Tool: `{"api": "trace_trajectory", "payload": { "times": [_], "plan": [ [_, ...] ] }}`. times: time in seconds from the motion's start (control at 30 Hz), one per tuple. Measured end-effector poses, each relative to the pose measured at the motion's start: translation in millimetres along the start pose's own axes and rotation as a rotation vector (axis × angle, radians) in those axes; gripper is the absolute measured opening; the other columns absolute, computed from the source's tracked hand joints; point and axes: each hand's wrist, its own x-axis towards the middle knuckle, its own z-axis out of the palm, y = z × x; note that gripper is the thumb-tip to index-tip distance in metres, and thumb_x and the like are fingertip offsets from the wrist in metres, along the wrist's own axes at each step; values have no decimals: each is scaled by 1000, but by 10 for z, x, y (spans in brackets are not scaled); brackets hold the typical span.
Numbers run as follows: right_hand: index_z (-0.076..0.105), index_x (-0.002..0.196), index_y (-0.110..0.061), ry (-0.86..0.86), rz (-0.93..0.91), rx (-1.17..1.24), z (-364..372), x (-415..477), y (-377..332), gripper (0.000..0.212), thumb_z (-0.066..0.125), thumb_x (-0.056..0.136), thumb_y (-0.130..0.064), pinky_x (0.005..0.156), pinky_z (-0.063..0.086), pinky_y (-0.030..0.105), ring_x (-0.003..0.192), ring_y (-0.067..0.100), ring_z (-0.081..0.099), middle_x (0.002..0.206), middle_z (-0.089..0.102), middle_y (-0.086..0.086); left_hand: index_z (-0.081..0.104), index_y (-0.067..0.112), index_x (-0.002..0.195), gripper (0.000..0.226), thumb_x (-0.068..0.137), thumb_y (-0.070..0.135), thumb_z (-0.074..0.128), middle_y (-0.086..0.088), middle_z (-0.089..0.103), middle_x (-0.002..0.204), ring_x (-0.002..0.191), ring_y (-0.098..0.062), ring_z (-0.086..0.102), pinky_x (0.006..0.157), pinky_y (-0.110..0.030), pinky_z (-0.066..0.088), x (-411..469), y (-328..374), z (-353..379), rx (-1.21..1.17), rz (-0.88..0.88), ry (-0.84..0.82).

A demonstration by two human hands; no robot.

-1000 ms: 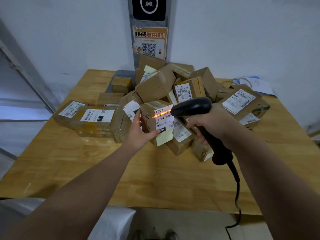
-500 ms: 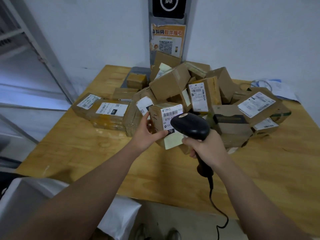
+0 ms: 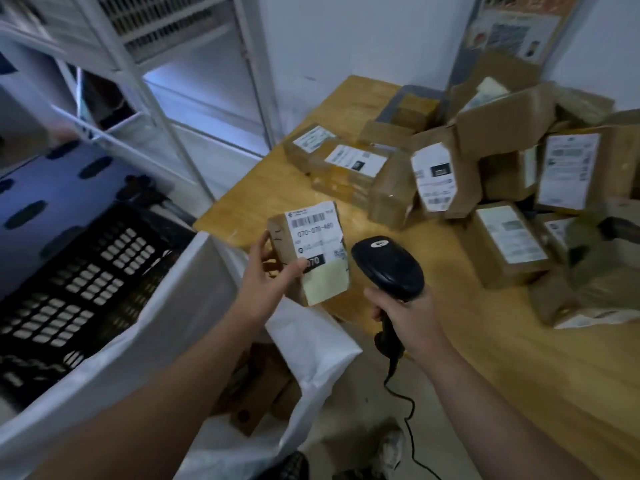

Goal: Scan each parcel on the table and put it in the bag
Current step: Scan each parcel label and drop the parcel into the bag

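Note:
My left hand grips a small brown parcel with a white barcode label, held in the air over the table's front left corner, just above the white bag's opening. The white bag hangs open below the table edge, with brown parcels inside it. My right hand holds the black barcode scanner by its handle, right beside the parcel. Its cable trails down to the floor. A heap of brown labelled parcels covers the back and right of the wooden table.
A black perforated crate stands at the left behind the bag's rim. White metal shelving rises at the back left. A poster on a grey post is on the wall behind the heap. A shoe shows on the floor.
My left hand has carried the parcel left and toward me, off the heap to above the bag. The scanner's red beam is gone, and the view has swung left to show the bag and crate.

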Motion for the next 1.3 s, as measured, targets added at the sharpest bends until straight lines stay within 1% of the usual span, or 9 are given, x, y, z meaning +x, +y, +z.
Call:
{"api": "trace_trajectory", "payload": {
  "times": [0.17, 0.27, 0.37, 0.6, 0.73, 0.83, 0.93, 1.1, 1.3],
  "plan": [
    [64, 72, -10, -33, 109, -95, 796, -169, 495, 14, 72, 82, -4, 51, 48, 20, 50, 5, 59, 55, 60, 1, 39, 38, 136, 75, 73, 39, 81, 19, 55, 120, 108, 6, 55, 86, -16, 49, -220, -591, -871, 283, -11, -135],
    [66, 84, -6, 19, 188, -112, 1230, -337, 873, 7, 73, 82, -5, 64, 54, 39, 67, 23, 65, 69, 64, 12, 21, 31, 150, 104, 66, 66, 74, 0, 42, 141, 130, -20, 42, 106, -42, 41, -255, -1040, -1179, 722, -186, -276],
    [65, 90, -2, 47, 236, -144, 1510, -462, 1184, 15, 73, 80, -9, 60, 50, 32, 74, 30, 62, 70, 62, 7, 7, 24, 153, 108, 74, 65, 67, -11, 33, 146, 133, -33, 35, 104, -44, 39, -252, -1379, -1289, 1140, -261, -421],
    [64, 91, -6, 89, 258, -180, 1724, -669, 1540, 17, 74, 78, -9, 66, 44, 24, 81, 26, 63, 73, 63, 1, 16, 10, 149, 85, 87, 45, 61, -20, 27, 146, 134, -38, 30, 99, -48, 38, -252, -1963, -1425, 1543, -389, -663],
    [64, 98, -5, 126, 260, -220, 1724, -679, 1507, 22, 75, 79, -10, 64, 46, 25, 82, 26, 63, 75, 63, -1, 37, 11, 138, 65, 90, 52, 54, -16, 38, 138, 128, -36, 37, 100, -45, 41, -242, -2014, -1415, 1509, -282, -649],
    [63, 110, -6, 165, 271, -177, 1654, -636, 1356, 32, 74, 80, -7, 77, 55, 39, 85, 29, 66, 81, 65, 3, 42, 11, 136, 56, 94, 47, 51, -15, 45, 134, 123, -34, 43, 97, -45, 43, -179, -1770, -1276, 1356, -84, -602],
    [65, 100, -5, 194, 253, -188, 1499, -554, 1141, 20, 73, 82, -6, 78, 54, 42, 85, 33, 67, 77, 65, 8, 46, 12, 134, 48, 96, 41, 50, -13, 49, 131, 119, -32, 46, 97, -44, 45, -105, -1412, -1075, 1223, 62, -554],
    [63, 76, -17, 255, 193, -184, 1133, -406, 689, 16, 73, 82, -6, 76, 54, 47, 81, 36, 66, 78, 65, 16, 35, 14, 146, 56, 97, 39, 49, -10, 43, 142, 127, -29, 41, 101, -41, 42, 16, -778, -612, 1141, 246, -504],
    [68, 92, -4, 321, 86, -129, 349, -144, 188, 11, 72, 83, -9, 72, 52, 41, 73, 24, 62, 70, 63, 6, 35, 15, 146, 56, 97, 39, 50, -9, 44, 141, 126, -28, 42, 100, -39, 41, 278, -108, 141, 1100, 406, -449]
  ]
}}
